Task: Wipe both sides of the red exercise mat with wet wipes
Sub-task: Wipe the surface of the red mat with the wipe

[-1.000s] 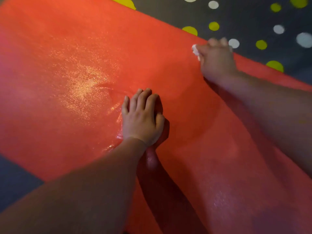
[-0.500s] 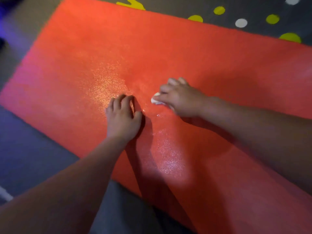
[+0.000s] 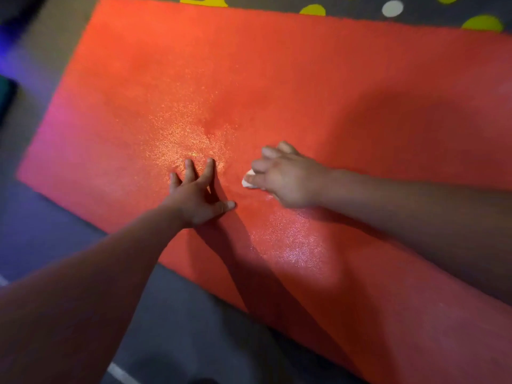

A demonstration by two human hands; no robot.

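Observation:
The red exercise mat lies flat on the floor and fills most of the view, with wet shiny patches near its middle. My left hand rests palm down on the mat with fingers spread straight. Just to its right, my right hand holds a small white wet wipe against the mat; only a corner of the wipe shows under the fingers.
A dark grey floor covering with yellow and white dots surrounds the mat. The mat's left end is at the left, its near edge runs diagonally below my left arm. A dark object sits at the far left.
My right hand has brought the wipe from the mat's far edge to the middle, beside my left hand. My left fingers have spread apart. The view has pulled back.

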